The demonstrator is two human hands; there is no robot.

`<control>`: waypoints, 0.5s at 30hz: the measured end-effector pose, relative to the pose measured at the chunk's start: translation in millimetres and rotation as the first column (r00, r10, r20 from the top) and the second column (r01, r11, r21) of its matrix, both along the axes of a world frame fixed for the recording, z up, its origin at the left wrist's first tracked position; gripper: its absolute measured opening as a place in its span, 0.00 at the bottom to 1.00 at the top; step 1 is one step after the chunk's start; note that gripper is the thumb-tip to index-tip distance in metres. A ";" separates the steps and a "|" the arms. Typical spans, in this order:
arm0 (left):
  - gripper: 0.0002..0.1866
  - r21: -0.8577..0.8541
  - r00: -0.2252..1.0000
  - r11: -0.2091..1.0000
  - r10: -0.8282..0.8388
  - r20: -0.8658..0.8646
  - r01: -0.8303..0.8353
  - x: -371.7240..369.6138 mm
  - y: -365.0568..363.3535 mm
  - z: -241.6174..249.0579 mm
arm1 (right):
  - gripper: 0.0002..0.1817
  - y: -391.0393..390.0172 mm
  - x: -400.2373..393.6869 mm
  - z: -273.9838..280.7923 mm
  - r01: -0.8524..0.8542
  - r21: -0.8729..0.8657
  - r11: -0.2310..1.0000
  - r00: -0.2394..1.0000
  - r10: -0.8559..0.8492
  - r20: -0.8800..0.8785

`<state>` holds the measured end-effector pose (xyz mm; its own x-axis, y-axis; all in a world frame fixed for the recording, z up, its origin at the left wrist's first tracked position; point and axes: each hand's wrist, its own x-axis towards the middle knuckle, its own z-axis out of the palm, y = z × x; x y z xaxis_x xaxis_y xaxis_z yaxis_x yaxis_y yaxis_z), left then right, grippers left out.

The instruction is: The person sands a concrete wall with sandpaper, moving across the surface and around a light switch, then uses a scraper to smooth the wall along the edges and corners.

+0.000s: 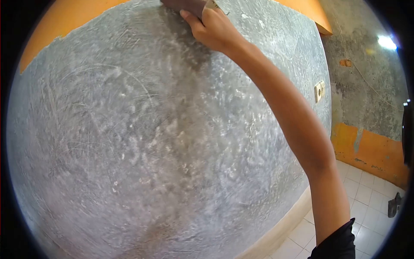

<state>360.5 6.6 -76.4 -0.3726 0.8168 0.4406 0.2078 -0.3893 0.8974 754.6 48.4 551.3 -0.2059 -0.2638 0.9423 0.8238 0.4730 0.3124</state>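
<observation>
Grey, mottled plaster wall (129, 129) fills the view, bright orange paint (69, 19) along its upper edge, white tiled floor (353, 190) away down to the right, and a cream wall socket (319, 92) near the far corner.

Up top, here's the action: the right hand (211, 30) reaches high, arm stretched out of a black sleeve (336, 241), fingers closed over a thin, dark reddish-brown abrasive-looking sheet (185, 5), pressed up by the wall right at the picture's top edge. Thumb's out to the left, just below the sheet. The left hand? Out of shot, so no telling how it's held.

That sheet looks light, bendy, more likely to crease or tear than to break; a flat grip with spread fingers behind it should suit, the rough face probably giving decent bite. And on its pale turned-up backing (212, 4), a scrap of dark printing, too small and cut off to read. No brand I can make out anywhere.
</observation>
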 end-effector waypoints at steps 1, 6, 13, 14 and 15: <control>0.10 -0.003 1.000 1.000 0.001 0.027 -0.001 5.9 -2.8 -0.4 | 0.25 -3.0 2.0 1.1 -0.013 -0.010 1.000 1.000 0.013 -0.016; 0.08 -0.022 0.984 1.000 -0.005 0.176 0.009 45.2 -17.0 -5.4 | 0.23 19.5 13.2 -0.4 0.143 -0.035 0.989 0.990 -0.143 0.013; 0.07 0.001 0.935 1.000 0.023 0.354 -0.025 62.2 -18.5 6.8 | 0.23 27.4 18.0 2.2 0.026 0.203 0.979 0.999 -0.018 -0.041; 0.06 0.001 0.922 1.000 0.028 0.387 -0.031 68.0 -19.3 6.9 | 0.23 36.6 19.5 0.9 0.011 0.368 0.930 0.998 -0.032 0.051; 0.06 -0.002 0.910 0.999 0.034 0.413 -0.037 70.7 -22.1 7.1 | 0.22 11.0 23.6 0.2 -0.058 0.046 0.997 0.998 0.059 -0.012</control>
<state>431.2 -15.5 -69.4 -0.5511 0.7976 0.2452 -0.1674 -0.3936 0.9039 778.1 59.4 551.5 -0.1760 -0.3175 0.9318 0.7994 0.5063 0.3235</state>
